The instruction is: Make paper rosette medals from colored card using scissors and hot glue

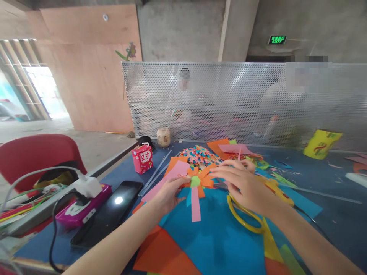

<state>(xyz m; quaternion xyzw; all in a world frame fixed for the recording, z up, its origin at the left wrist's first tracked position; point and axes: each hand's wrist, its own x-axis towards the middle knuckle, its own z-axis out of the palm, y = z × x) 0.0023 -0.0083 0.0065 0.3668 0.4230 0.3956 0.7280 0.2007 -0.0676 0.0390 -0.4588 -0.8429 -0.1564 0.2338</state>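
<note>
My left hand (169,193) is closed in a pinch on the edge of a craft flower (195,181), which has orange petals and a green centre. A pink strip (195,206) hangs down from the flower. My right hand (241,181) hovers at the flower's right side, its bent fingers close to an orange petal. A thin pink sliver (239,154) sticks up behind those fingers; I cannot tell whether they grip it. Below my right hand lie scissors with yellow handles (246,219), over a blue sheet (218,229).
A yellow glue gun (275,191) lies to the right. Multicoloured scraps (202,156) are heaped behind the flower. Clear sticks (156,173), a black phone (111,214), a purple power strip (83,206) and a red box (142,158) are at left. A perforated metal screen (218,103) borders the back.
</note>
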